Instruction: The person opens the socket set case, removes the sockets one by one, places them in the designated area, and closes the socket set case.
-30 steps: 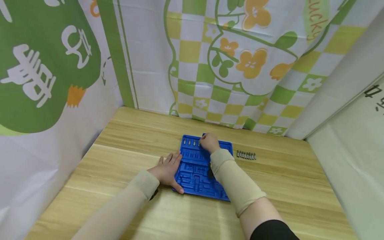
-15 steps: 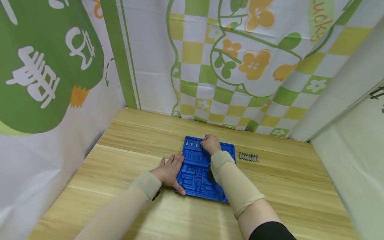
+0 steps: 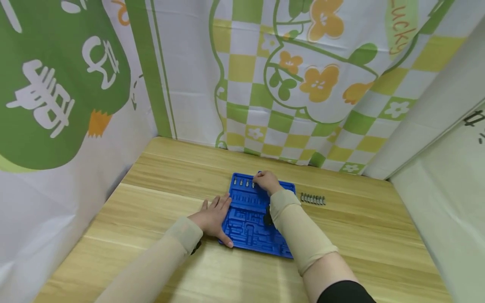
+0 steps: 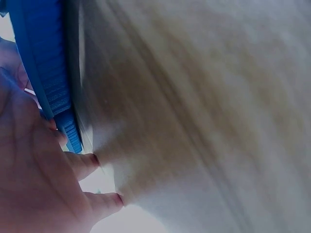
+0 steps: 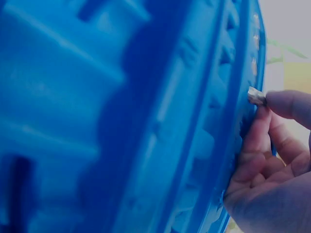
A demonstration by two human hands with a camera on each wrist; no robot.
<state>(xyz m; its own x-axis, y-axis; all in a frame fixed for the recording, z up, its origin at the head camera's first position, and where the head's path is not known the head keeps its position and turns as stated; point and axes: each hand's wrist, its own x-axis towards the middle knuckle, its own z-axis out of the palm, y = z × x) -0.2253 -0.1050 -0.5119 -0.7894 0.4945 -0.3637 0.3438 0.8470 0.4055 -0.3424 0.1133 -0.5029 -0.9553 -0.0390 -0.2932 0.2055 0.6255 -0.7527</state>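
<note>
A blue moulded tool tray (image 3: pixel 242 233) lies on the table, with shaped recesses all over it. My left hand (image 3: pixel 213 214) rests along its left edge, fingers spread and thumb at the front corner. In the left wrist view my left palm (image 4: pixel 39 165) is beside the tray's side wall (image 4: pixel 41 58). Over the tray's back row is my right hand (image 3: pixel 267 182). Thumb and fingers of the right hand (image 5: pixel 286 160) pinch a small silver bit socket (image 5: pixel 255 95) at the tray. Several bit sockets (image 3: pixel 241 182) stand in the back row to its left.
Right of the tray, a row of several loose bit sockets (image 3: pixel 313 199) lies on the wooden table (image 3: pixel 352 235). A patterned curtain (image 3: pixel 284 105) hangs behind the table, and white sheets close off both sides.
The right hand stays at the back row, its wrist shifted slightly rightward, and more of the fourth bit socket shows beside the fingertips. The left hand keeps its place on the tray.
</note>
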